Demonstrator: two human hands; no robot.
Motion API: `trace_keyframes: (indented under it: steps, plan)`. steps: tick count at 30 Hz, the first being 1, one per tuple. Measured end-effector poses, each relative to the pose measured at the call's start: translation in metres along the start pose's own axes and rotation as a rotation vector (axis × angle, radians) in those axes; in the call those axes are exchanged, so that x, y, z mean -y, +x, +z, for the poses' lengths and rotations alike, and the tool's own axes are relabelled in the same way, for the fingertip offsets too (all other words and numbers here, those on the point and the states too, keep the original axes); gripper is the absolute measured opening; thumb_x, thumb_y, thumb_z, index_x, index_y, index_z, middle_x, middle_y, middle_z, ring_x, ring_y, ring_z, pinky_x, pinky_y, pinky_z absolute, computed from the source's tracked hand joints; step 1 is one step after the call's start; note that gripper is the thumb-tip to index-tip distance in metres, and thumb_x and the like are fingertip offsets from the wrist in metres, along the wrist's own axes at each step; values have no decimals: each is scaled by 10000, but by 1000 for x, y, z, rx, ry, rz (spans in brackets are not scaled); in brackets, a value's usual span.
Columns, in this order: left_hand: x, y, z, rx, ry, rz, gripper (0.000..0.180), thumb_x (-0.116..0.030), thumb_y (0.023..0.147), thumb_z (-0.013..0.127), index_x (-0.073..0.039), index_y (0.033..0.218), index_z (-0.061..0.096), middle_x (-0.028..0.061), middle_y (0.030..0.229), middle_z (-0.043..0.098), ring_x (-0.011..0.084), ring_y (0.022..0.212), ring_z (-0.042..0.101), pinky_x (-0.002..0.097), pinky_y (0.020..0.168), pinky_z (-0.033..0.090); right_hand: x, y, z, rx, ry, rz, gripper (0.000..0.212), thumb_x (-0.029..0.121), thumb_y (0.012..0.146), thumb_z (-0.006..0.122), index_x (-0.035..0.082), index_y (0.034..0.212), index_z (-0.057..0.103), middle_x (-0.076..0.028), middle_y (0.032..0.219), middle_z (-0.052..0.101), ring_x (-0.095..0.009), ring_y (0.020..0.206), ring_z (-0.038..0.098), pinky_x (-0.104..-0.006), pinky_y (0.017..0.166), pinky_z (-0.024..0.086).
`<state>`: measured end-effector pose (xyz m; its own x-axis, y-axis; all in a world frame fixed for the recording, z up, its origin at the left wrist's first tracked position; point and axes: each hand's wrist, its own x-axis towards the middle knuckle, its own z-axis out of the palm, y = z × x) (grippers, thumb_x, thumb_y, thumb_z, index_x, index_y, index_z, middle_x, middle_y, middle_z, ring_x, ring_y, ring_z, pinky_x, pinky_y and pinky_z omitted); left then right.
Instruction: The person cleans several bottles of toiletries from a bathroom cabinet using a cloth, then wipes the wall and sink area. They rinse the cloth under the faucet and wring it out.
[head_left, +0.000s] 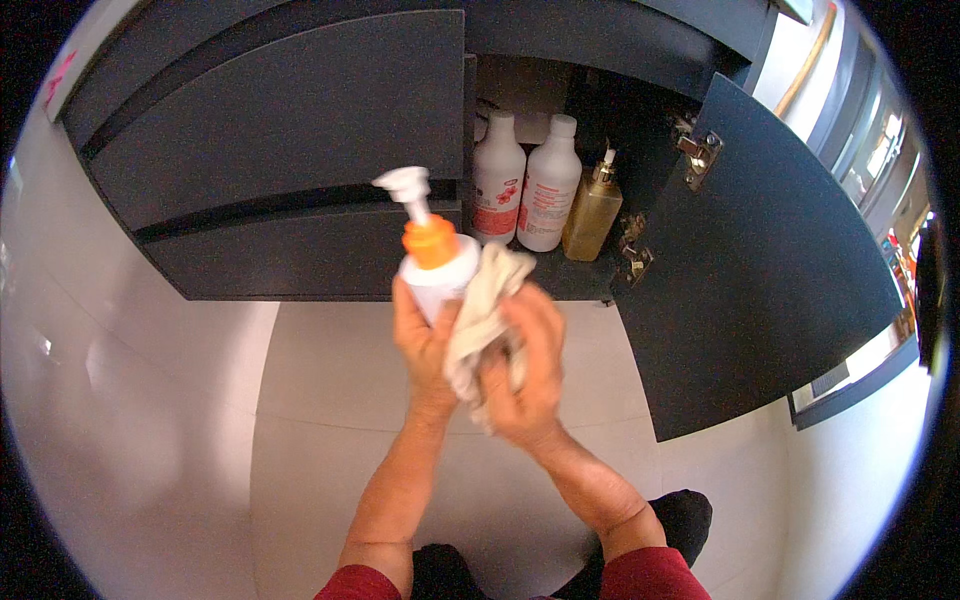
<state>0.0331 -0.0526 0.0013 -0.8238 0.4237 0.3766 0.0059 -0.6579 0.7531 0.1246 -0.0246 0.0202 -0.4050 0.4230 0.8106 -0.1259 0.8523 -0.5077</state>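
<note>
A white pump bottle (443,277) with an orange collar and a white pump head stands nearly upright, tilted a little left, in front of the dark cabinet. My left hand (422,338) is wrapped around its lower body. In my right hand (533,365) is a crumpled cream cloth (484,318), gripped by the fingers and lying against the bottle's right side. The cloth and right fingers are slightly blurred. The bottle's base is hidden behind my hands and the cloth.
Inside the open cabinet stand two white bottles (498,185) with red-and-white labels and a gold pump dispenser (592,215). The dark cabinet door (765,270) swings out on the right, on metal hinges. Closed dark drawers (300,130) are on the left, above a pale tiled floor (330,390).
</note>
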Motion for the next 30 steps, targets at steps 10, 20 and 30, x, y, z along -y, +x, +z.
trace_keyframes:
  steps: [10,20,30]
  plan:
    - [-7,20,-23,-89,-239,-3,523,-448,863,485,-7,1135,408,157,909,585,243,737,613,357,641,522,-9,-25,19,-119,712,752,445,77,808,523,75,1235,397,-129,1214,437,-251,1083,455,-368,929,377]
    - [-18,10,1,-129,-89,-98,394,-272,846,555,-49,1123,386,112,970,546,237,836,591,389,775,492,-23,-17,9,-224,297,607,303,118,882,493,22,1159,419,-91,1013,526,-150,894,527,-282,780,446]
    - [-20,0,0,-99,-183,-133,502,-413,773,610,-21,1046,457,98,895,555,228,746,600,353,629,518,-34,-9,5,-79,836,1141,218,135,883,451,12,1057,497,-86,958,570,-159,840,536,-281,756,443]
